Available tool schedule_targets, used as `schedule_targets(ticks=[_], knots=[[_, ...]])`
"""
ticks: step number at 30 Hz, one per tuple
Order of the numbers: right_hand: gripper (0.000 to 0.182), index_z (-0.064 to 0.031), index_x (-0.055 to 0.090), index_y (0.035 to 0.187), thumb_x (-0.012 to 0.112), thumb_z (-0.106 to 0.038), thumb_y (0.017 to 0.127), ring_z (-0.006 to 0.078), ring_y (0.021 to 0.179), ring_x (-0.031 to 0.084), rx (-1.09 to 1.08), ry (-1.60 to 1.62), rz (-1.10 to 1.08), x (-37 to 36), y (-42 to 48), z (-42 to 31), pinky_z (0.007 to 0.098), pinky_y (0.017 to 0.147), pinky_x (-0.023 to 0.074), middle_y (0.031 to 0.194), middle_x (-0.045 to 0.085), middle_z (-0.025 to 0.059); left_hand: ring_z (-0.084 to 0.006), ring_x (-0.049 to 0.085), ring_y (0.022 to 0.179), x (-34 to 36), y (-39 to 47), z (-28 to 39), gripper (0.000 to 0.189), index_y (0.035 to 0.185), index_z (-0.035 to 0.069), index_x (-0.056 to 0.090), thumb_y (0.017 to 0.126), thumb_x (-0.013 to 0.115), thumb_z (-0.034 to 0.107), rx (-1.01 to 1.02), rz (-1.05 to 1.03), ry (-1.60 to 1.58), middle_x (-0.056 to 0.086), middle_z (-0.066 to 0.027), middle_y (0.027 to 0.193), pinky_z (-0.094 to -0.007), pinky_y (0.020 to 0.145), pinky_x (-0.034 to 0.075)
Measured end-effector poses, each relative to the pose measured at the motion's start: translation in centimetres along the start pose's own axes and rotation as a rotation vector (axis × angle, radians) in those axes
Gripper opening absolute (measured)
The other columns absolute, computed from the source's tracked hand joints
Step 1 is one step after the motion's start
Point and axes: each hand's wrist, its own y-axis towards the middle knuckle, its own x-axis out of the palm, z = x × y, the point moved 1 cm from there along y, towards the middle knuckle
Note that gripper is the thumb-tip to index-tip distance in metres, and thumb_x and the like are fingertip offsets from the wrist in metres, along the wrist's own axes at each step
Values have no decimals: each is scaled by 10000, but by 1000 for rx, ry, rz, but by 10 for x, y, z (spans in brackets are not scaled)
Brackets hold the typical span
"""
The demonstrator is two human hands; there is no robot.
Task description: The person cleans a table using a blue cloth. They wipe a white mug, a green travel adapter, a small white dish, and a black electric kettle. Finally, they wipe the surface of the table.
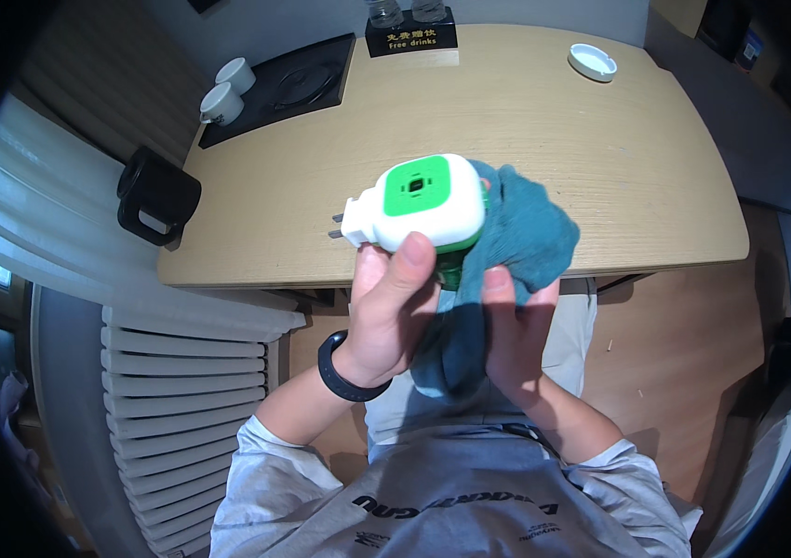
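My left hand (392, 307) grips a white and green plug-in mosquito repellent heater (430, 202) from below, thumb on its near side. Its two metal prongs point left, and a green bottle part (448, 270) shows underneath. A teal cloth (531, 227) is bunched against the heater's right side, with a fold hanging down between my hands. My right hand (517, 324) holds this cloth, its thumb and fingertips pressed into it; part of that hand is hidden behind the fabric. Both hands are in front of the table's near edge, over my lap.
Beyond is a wooden table (507, 118) with a black tray (284, 91), two white cups (222, 104), a black kettle (157, 195) and a white ashtray (591, 63). A black box (411, 35) holding bottles stands at the back. A white radiator (186, 418) is at left.
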Motion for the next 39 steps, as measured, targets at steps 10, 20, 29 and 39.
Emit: schedule_targets(ticks=[10, 20, 29, 39], knots=[[636, 52, 318, 1298, 720, -130, 841, 185, 1056, 553, 123, -140, -36, -22, -15, -8, 336, 943, 442, 1140, 547, 132, -294, 418, 1302, -5, 9, 9, 625, 1371, 0, 382, 971, 458, 475, -42, -12, -409, 485, -182, 1338, -422, 1113, 325], [869, -5, 212, 1356, 801, -189, 744, 261, 1191, 457, -320, -428, -118, -9, -15, -7, 413, 997, 363, 1270, 404, 174, -272, 449, 1280, 24, -10, -2, 635, 1408, 19, 337, 989, 394, 492, -33, -13, -309, 429, -172, 1411, -412, 1095, 345], [445, 15, 519, 1179, 723, -89, 797, 211, 1055, 583, 183, 149, 96, -16, 9, -16, 317, 912, 442, 1090, 598, 140, -299, 372, 1332, 12, -3, -17, 597, 1419, 61, 341, 989, 400, 472, 15, 19, -164, 407, -182, 1441, -422, 1114, 290], [705, -15, 434, 1258, 800, -270, 711, 380, 993, 567, -202, -861, -170, -16, -24, -16, 412, 829, 485, 1094, 540, 234, -301, 393, 1302, 31, -24, -12, 841, 1394, 45, 271, 813, 682, 494, 145, 122, 91, 340, -276, 1441, -408, 1090, 285]])
